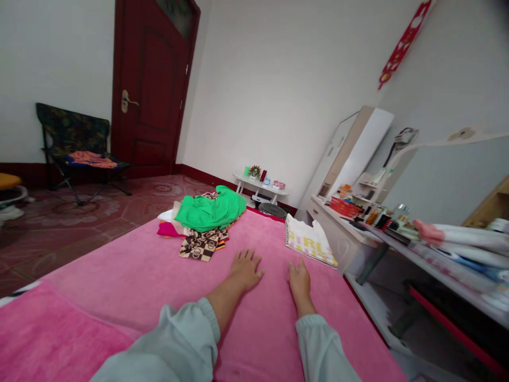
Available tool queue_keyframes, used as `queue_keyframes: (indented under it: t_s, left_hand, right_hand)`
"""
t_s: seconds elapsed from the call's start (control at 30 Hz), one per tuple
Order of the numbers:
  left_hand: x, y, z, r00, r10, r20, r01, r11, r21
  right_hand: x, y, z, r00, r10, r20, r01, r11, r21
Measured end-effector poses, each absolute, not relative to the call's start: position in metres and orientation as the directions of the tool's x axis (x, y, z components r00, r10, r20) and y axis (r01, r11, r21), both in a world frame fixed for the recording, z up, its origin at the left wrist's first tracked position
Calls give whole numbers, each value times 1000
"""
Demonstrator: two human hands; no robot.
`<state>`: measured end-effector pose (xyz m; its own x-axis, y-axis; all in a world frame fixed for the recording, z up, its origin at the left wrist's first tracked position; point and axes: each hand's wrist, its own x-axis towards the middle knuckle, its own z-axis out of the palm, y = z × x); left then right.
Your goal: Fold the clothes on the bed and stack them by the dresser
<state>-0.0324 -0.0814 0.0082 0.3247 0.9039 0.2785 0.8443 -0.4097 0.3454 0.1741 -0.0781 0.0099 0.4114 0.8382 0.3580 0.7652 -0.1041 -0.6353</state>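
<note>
My left hand (246, 269) lies flat on the pink bed cover (254, 329), its fingers spread and nothing in it. To its right, my right hand (299, 278) is low over the same cover with index finger and thumb apart, holding nothing I can see. Just beyond that hand sits a folded white T-shirt (310, 241) with yellow and pink lettering. Ahead and left of my left hand is a heap of clothes, topped by a green garment (210, 209). A brown-and-cream checkered cloth (202, 244) hangs out of the heap's near side.
A dressing table (334, 212) with a red basket (344, 207) and bottles lines the right side. Beyond the bed stands a low white table (260, 183). A camouflage folding chair (75, 138) holding clothing is near the dark red door (155, 90).
</note>
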Motion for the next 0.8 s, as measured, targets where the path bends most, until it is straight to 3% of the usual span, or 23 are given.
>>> queue_keyframes:
  t_s: [0.33,0.5,0.63,0.73,0.8]
  left_hand:
    - [-35,-73,11,328,897,295,848,-417,326]
    - [-38,-72,12,384,875,294,826,-468,315]
    - [-73,-57,33,470,830,301,790,-548,276]
    - [-134,-33,64,371,828,421,840,-492,229]
    - [-185,-12,81,207,780,591,940,-327,102]
  right_hand:
    - [183,-66,-1,437,843,315,632,-38,-774]
    - [188,-61,-7,435,822,368,636,8,-772]
    - [187,-62,-7,387,863,325,642,1,-767]
    - [183,-66,-2,361,887,289,673,-32,-739]
    - [178,-70,2,360,891,277,724,-80,-685]
